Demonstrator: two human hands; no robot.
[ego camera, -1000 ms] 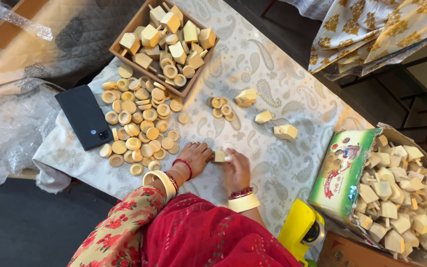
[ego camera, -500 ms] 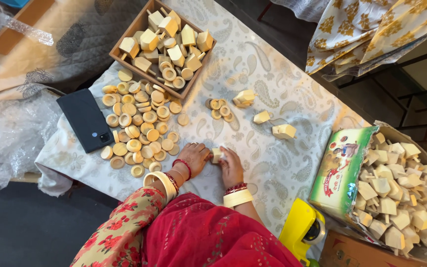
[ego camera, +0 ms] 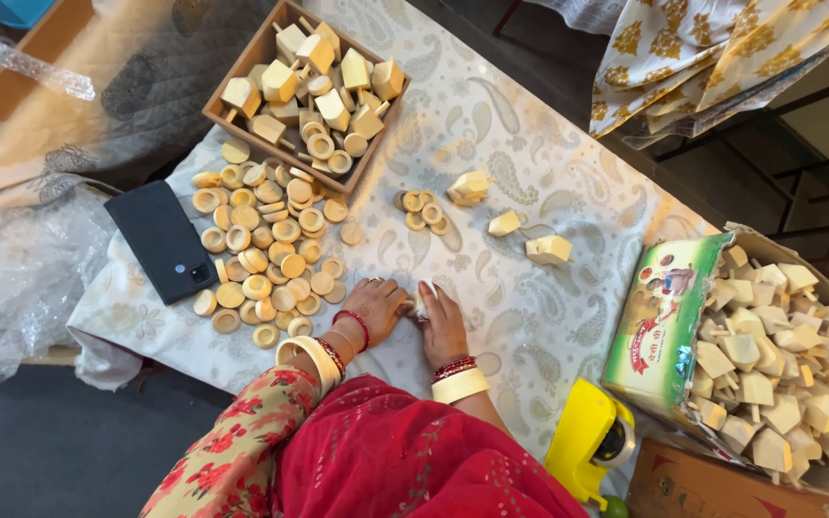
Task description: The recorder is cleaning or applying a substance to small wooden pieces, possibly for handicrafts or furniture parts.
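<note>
The person's left hand [ego camera: 376,305] and right hand [ego camera: 441,324] meet over the patterned cloth [ego camera: 520,144] on the desk, and both hands are grasping one small pale wooden piece [ego camera: 421,299] between the fingertips, held just above the cloth near the body. Which way the piece is turned in the grip cannot be told; fingers hide most of it.

To the left lies a spread of short wooden rings [ego camera: 271,249], many lying flat, with a dark phone [ego camera: 162,240] beside them. Beyond them a shallow wooden tray [ego camera: 242,58] holds blocks with pegs mixed with more rings. A small cluster of rings [ego camera: 422,211] and three loose peg blocks [ego camera: 549,249] lie ahead of the hands, well apart from them. On the right an open cardboard box [ego camera: 659,326] is heaped with more peg blocks, and a yellow tool [ego camera: 587,441] sits near its lower corner.

The step in hand looks like joining or seating two parts together, judging by both hands pressing on one piece. The next move would likely call for a firm, square press, then setting the piece among the others.
</note>
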